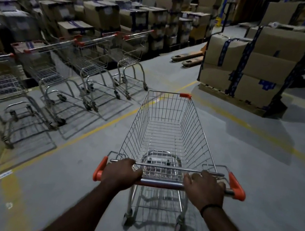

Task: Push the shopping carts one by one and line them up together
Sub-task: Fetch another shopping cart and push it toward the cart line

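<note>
An empty wire shopping cart (167, 129) with orange corner caps stands straight in front of me on the grey floor. My left hand (121, 171) grips the left part of its metal handle bar (159, 184). My right hand (203, 189) grips the right part of the same bar. Along the left side, several other carts (88, 61) with orange handle ends stand side by side in a row, their baskets toward the stacked boxes. The nearest of them (5, 83) is at the far left.
Stacks of cardboard boxes (103, 14) fill the left and back. A taped pallet of boxes (252, 66) stands at the right. Pallet jack forks (189, 58) lie on the floor ahead. A yellow floor line (94, 132) runs diagonally between the cart row and my cart.
</note>
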`<state>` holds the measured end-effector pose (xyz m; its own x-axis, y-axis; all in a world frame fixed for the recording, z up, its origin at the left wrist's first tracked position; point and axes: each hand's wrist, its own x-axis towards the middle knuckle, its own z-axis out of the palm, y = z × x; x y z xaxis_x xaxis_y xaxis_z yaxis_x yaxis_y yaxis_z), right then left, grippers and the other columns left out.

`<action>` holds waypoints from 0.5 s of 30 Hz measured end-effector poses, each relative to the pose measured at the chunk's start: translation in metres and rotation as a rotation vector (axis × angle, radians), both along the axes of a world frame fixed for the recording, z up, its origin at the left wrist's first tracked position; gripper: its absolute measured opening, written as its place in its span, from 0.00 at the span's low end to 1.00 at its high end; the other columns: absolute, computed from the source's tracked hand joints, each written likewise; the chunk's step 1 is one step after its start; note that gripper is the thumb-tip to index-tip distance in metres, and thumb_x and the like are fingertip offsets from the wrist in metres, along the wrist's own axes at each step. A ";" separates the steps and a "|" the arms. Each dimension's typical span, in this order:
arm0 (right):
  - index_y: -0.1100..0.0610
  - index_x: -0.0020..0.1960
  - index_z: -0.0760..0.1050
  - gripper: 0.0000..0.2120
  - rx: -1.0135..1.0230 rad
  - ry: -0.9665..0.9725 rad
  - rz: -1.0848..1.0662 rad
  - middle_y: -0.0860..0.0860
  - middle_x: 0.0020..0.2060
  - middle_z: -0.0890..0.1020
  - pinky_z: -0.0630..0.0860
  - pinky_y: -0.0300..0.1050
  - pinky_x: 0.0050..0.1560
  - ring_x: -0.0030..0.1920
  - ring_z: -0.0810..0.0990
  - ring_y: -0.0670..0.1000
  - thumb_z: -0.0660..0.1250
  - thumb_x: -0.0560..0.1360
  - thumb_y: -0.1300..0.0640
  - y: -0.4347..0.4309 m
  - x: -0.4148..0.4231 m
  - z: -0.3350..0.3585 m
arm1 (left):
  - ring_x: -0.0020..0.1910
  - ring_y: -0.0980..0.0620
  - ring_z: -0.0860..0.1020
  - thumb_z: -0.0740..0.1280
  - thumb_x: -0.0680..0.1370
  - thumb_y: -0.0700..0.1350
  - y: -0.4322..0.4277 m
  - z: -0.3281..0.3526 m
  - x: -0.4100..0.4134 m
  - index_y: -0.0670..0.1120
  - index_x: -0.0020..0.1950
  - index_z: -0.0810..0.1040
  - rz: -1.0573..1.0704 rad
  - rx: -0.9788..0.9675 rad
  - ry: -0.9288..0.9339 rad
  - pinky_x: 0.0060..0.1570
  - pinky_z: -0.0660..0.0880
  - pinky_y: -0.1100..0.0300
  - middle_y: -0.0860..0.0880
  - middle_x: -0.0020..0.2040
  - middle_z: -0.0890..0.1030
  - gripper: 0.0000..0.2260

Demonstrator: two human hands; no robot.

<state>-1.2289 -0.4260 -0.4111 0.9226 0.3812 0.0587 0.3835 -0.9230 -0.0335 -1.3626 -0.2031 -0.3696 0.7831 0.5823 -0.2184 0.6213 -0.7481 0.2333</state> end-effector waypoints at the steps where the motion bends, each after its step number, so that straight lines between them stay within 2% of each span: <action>1: 0.47 0.50 0.83 0.25 -0.007 0.010 0.003 0.48 0.52 0.81 0.70 0.53 0.54 0.51 0.81 0.52 0.51 0.77 0.37 0.004 0.016 0.002 | 0.61 0.48 0.79 0.58 0.75 0.66 0.002 0.000 0.014 0.54 0.71 0.74 0.008 -0.002 -0.004 0.55 0.73 0.55 0.50 0.64 0.81 0.28; 6: 0.47 0.50 0.84 0.30 0.007 0.024 0.047 0.48 0.52 0.81 0.70 0.54 0.55 0.52 0.81 0.54 0.45 0.74 0.37 0.029 0.095 0.004 | 0.59 0.47 0.80 0.57 0.74 0.66 0.026 -0.004 0.086 0.54 0.69 0.75 0.032 0.010 -0.014 0.54 0.73 0.54 0.50 0.63 0.81 0.28; 9: 0.48 0.51 0.84 0.31 0.040 0.048 0.081 0.47 0.52 0.81 0.69 0.54 0.57 0.53 0.81 0.52 0.44 0.75 0.36 0.049 0.146 0.005 | 0.58 0.48 0.80 0.57 0.74 0.66 0.046 -0.006 0.135 0.54 0.68 0.76 0.043 0.014 -0.021 0.54 0.74 0.54 0.50 0.62 0.82 0.28; 15: 0.49 0.50 0.84 0.34 0.040 0.050 0.120 0.48 0.52 0.81 0.72 0.53 0.57 0.50 0.82 0.52 0.41 0.75 0.36 0.095 0.254 0.003 | 0.58 0.48 0.80 0.57 0.75 0.66 0.097 -0.010 0.242 0.54 0.68 0.76 0.040 0.022 -0.046 0.51 0.72 0.54 0.50 0.62 0.82 0.27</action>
